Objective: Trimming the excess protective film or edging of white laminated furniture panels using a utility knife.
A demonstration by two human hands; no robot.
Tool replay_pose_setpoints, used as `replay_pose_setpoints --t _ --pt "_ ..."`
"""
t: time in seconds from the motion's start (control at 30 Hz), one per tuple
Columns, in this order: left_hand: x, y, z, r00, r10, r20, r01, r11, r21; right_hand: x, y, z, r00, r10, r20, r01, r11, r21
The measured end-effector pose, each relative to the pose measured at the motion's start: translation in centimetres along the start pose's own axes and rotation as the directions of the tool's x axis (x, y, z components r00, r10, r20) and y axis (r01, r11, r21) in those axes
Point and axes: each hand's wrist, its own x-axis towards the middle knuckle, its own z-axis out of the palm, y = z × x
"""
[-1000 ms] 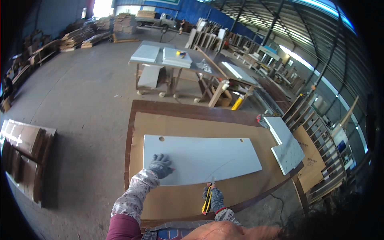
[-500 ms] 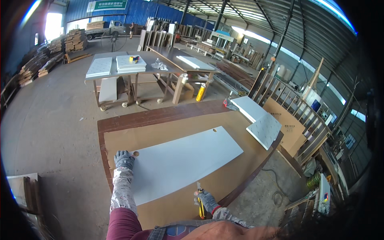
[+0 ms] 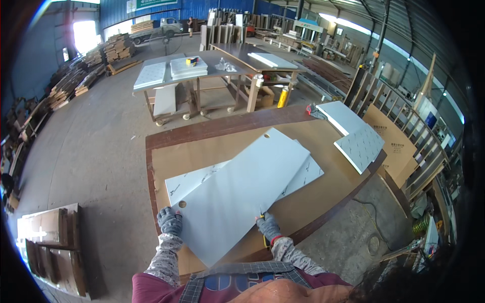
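A long pale panel (image 3: 230, 189) with two round holes near its left and far corners lies turned at an angle. Under it, a second white panel (image 3: 303, 178) with printed film sticks out at the left and right. My left hand (image 3: 170, 221), in a grey glove, has its fingers closed on the upper panel's left edge. At the near right edge, my gloved right hand (image 3: 268, 225) grips a yellow utility knife (image 3: 266, 242), its blade tip pointing over the panel. Those right fingers touch or almost touch the panel edge. The palm side of each hand is hidden.
Brown cardboard (image 3: 323, 151) covers the worktable (image 3: 222, 122). White boards (image 3: 359, 149) and a red-and-grey tool (image 3: 314, 112) lie at its far right. Beyond stand wheeled tables (image 3: 202, 83) with panel stacks. A rack (image 3: 404, 123) is on the right; boards (image 3: 50, 252) stand at lower left.
The upper panel has swung round and its near corner has come toward me, baring the film-covered panel below. My right hand, still with the knife, has moved up to the panel's edge.
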Motion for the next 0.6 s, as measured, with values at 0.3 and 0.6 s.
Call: replay_pose_setpoints --t 0.3,0.6 --pt "-12.3 5.7 -4.2 0.849 -0.315 0.424 0.357 0.934 -0.022 10.5 5.7 -6.9 0.959 -0.269 0.087 0.282 0.903 -0.323" --pt "-21.0 11.4 2.5 0.6 0.082 0.796 0.438 0.799 -0.413 -4.2 2.3 -17.9 0.991 0.132 -0.035 -0.074 0.735 0.675"
